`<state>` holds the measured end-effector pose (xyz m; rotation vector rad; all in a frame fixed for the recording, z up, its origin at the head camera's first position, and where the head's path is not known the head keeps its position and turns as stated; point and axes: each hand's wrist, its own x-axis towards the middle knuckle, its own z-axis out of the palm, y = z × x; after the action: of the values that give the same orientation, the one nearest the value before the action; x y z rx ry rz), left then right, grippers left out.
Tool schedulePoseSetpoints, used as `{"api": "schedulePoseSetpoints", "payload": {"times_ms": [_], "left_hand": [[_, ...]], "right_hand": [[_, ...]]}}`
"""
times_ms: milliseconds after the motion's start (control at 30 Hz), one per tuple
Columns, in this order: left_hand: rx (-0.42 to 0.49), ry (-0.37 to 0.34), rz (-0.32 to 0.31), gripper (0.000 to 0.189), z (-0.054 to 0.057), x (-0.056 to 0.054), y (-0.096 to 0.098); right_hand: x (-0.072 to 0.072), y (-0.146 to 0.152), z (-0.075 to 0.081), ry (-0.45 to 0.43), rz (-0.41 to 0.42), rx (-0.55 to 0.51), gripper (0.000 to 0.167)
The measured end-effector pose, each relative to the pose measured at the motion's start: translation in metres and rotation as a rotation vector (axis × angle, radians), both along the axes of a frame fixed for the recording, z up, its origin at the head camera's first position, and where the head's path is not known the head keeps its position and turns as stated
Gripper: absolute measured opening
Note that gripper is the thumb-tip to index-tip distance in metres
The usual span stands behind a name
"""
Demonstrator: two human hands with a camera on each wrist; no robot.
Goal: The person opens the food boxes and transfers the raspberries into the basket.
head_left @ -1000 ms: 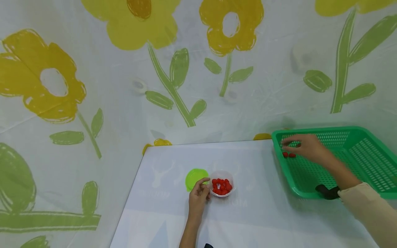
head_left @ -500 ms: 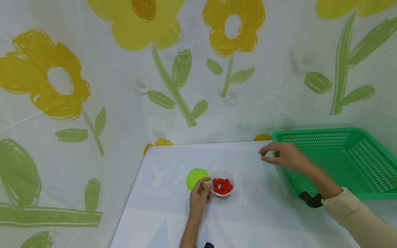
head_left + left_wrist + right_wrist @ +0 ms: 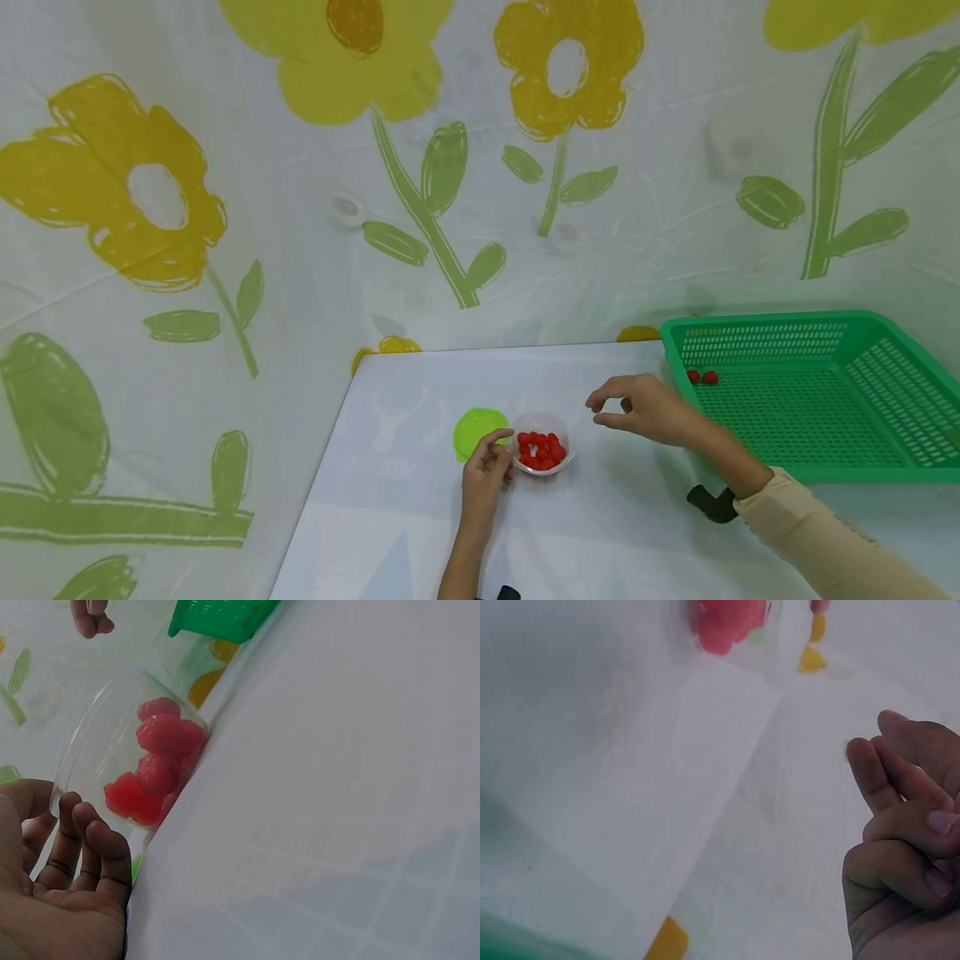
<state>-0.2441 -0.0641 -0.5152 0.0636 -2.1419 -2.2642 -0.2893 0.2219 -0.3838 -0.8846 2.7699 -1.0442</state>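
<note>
A clear plastic bowl (image 3: pixel 94 742) holds several red, bumpy, raspberry-like berries (image 3: pixel 542 451). My left hand (image 3: pixel 483 479) is at the bowl's left side, and in the left wrist view its curled fingers (image 3: pixel 69 832) hold the near rim. Over the table between bowl and basket hovers my right hand (image 3: pixel 648 408), thumb and index finger apart, nothing between them; its other fingers (image 3: pixel 889 862) are loosely bent. Two red berries (image 3: pixel 702 377) lie in the left back corner of the green basket (image 3: pixel 810 400).
A bright green round lid (image 3: pixel 476 429) lies left of the bowl, partly behind my left hand. The white table (image 3: pixel 600 533) meets a flower-printed cloth wall (image 3: pixel 645 208) at the back. A black device (image 3: pixel 712 504) sits at my right wrist.
My right hand has moved left out of the green basket toward the bowl, uncovering the two berries there. My left hand stays at the bowl. The head view has shifted slightly.
</note>
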Motion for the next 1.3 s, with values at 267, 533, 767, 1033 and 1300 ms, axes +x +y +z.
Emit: {"api": "schedulePoseSetpoints", "payload": {"times_ms": [267, 533, 767, 1033, 1300], "left_hand": [[-0.011, -0.003, 0.0, 0.025, 0.003, -0.001, 0.001], [-0.007, 0.001, 0.001, 0.024, 0.002, -0.001, 0.0], [0.002, -0.004, -0.002, 0.024, 0.002, 0.0, 0.0], [-0.013, 0.001, 0.008, 0.024, 0.003, 0.0, 0.0], [-0.006, 0.004, 0.008, 0.025, 0.0, 0.0, 0.001]], "right_hand": [[0.001, -0.015, -0.008, -0.058, 0.032, -0.004, 0.018], [-0.002, -0.034, -0.024, -0.122, 0.08, 0.026, 0.019], [-0.009, -0.045, -0.033, -0.172, 0.11, 0.042, 0.02], [-0.018, -0.054, -0.034, -0.225, 0.177, 0.068, 0.019], [-0.026, -0.06, -0.03, -0.269, 0.193, 0.173, 0.018]]}}
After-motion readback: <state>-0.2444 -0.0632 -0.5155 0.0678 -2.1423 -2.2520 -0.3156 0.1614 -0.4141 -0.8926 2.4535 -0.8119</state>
